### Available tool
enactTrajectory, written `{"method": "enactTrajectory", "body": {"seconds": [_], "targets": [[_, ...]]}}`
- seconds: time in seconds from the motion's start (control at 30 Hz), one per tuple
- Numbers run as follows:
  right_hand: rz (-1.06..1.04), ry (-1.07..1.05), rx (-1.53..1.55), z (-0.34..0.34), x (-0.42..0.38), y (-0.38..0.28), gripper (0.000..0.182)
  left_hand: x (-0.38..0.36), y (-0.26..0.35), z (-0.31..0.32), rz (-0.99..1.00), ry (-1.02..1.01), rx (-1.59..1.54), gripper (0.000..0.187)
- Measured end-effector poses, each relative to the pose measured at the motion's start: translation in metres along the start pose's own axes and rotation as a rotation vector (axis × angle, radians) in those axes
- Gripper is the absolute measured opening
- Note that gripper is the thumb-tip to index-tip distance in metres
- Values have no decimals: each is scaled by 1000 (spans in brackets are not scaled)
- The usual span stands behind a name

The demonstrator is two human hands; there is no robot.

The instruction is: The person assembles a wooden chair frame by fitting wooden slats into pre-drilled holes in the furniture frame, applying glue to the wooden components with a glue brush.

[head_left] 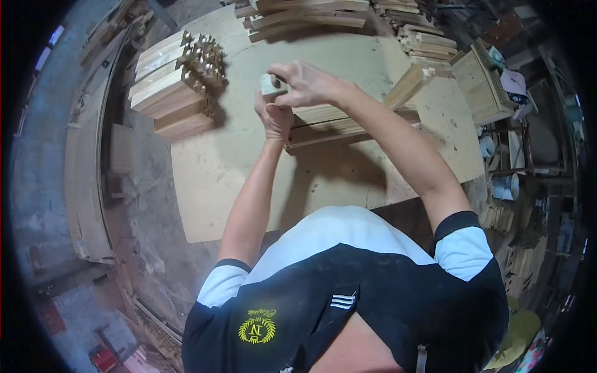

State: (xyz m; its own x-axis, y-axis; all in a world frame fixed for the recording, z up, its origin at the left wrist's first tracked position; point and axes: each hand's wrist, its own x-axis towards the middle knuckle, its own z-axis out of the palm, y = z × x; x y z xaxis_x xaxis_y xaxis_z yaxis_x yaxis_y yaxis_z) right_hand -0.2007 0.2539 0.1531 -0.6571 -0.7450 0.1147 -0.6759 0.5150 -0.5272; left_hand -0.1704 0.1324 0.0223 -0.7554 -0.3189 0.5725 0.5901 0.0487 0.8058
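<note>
Near the middle of the pale work table (pixel 230 180), my left hand (pixel 275 119) is closed on a small light-coloured block (pixel 270 85). My right hand (pixel 301 84) grips the same block from above and the right, its fingers curled over it. What the block is exactly, I cannot make out. Just right of my hands, long wooden pieces (pixel 329 128) lie side by side on the table, partly hidden by my right forearm. Another wooden piece (pixel 405 88) lies at an angle beyond that forearm.
Stacked wooden pieces (pixel 168 90) with notched ends stand at the table's left. More wooden strips (pixel 305 17) lie at the far edge, with further piles (pixel 426 43) at the far right. A wooden crate (pixel 479 84) stands beyond the right edge.
</note>
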Motion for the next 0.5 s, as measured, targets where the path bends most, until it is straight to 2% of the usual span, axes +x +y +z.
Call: {"method": "enactTrajectory", "body": {"seconds": [0.03, 0.07, 0.13, 0.17, 0.2, 0.23, 0.27, 0.3, 0.33, 0.5], "targets": [[13, 30, 24, 1, 1, -1, 65, 0, 4, -6, -16, -30, 0, 94], [22, 55, 49, 1, 4, 1, 64, 2, 4, -14, 22, -77, -74, 80], [61, 177, 157, 6, 6, -2, 67, 5, 9, -22, 3, -173, 40, 67], [52, 197, 110, 9, 7, -6, 66, 7, 15, -22, -7, -220, 96, 62], [45, 215, 63, 13, 7, -10, 65, 14, 18, -20, 168, -207, 269, 52], [38, 230, 17, 18, 8, -16, 65, 12, 16, -17, 122, -183, 277, 50], [11, 391, -1, 31, 8, -18, 60, 10, 13, -15, 74, -159, 284, 49], [28, 438, 3, 37, 10, -20, 57, 8, 10, -14, 24, -133, 293, 48], [45, 482, 8, 41, 12, -22, 53, 5, 10, -17, 112, -170, 558, 44], [60, 731, 98, 57, 18, -23, 39, 9, 14, -9, 186, -93, 555, 42]]}}
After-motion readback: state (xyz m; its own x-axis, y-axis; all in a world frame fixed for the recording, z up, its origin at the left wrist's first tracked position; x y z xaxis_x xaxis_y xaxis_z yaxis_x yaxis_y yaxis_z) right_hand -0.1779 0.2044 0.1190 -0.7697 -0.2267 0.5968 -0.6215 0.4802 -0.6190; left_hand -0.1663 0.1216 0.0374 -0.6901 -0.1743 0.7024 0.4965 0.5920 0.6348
